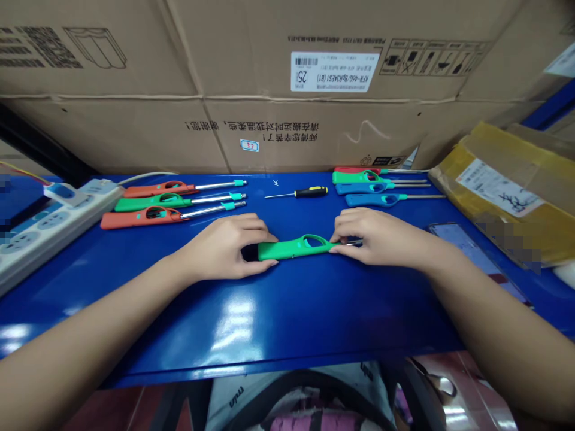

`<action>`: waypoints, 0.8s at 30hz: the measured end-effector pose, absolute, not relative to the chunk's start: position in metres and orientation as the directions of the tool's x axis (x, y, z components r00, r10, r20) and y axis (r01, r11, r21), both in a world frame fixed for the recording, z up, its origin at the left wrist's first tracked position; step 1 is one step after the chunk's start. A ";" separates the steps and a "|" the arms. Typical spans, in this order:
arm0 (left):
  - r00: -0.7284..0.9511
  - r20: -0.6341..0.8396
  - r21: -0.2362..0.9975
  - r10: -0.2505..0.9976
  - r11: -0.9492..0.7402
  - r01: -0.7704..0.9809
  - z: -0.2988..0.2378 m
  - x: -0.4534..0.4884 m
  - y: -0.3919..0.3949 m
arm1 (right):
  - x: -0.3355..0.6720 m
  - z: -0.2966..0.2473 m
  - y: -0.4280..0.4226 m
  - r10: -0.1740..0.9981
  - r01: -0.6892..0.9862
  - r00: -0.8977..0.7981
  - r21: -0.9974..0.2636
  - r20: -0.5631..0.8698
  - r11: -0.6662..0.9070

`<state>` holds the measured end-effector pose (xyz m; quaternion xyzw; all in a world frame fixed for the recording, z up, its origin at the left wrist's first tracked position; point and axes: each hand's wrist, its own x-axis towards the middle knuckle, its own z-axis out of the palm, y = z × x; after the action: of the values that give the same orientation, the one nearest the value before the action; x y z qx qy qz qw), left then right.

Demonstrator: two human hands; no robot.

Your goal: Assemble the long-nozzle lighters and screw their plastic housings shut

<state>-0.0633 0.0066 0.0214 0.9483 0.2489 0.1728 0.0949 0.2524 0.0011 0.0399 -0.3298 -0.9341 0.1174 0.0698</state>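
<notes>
A green long-necked gas lighter [290, 248] lies level between my two hands, just at the blue tabletop. My left hand [229, 246] pinches its butt end between thumb and fingers. At the other end my right hand [372, 236] grips the neck, where a short dark rod shows past the fingertips; the rest of the rod is hidden by the hand. Beyond the lighter lies a screwdriver [311, 191] with a black and yellow handle, its blade pointing left.
Orange and green lighters [148, 216] with metal tubes lie at left beside a white power strip [58, 224]. Several blue, green and red lighters [372, 199] lie at right. A phone [476, 257] and a yellow-taped parcel [507, 191] are farther right. Large cardboard boxes [265, 114] stand behind.
</notes>
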 end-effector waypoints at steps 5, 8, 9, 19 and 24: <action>0.816 0.253 0.231 0.520 -0.852 0.471 0.024 -0.063 0.003 | 0.252 0.038 0.002 0.629 0.603 -0.775 -0.224 0.067 0.766; 0.815 0.244 0.229 0.526 -0.848 0.478 0.023 -0.063 0.003 | 0.252 0.037 0.002 0.631 0.606 -0.773 -0.217 0.064 0.765; 0.815 0.244 0.230 0.526 -0.848 0.478 0.023 -0.063 0.003 | 0.252 0.037 0.002 0.630 0.606 -0.774 -0.216 0.065 0.766; 0.814 0.187 0.225 0.550 -0.830 0.510 0.024 -0.065 0.005 | 0.249 0.035 0.002 0.640 0.615 -0.768 -0.237 0.036 0.752; 0.773 0.091 0.212 0.627 -0.771 0.600 0.030 -0.064 0.001 | 0.245 0.032 -0.001 0.648 0.632 -0.762 -0.198 0.019 0.749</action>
<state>-0.0637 0.0011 0.0304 0.9378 0.3272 0.0785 0.0856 0.2451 -0.0010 0.0320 -0.3426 -0.9342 0.0899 0.0430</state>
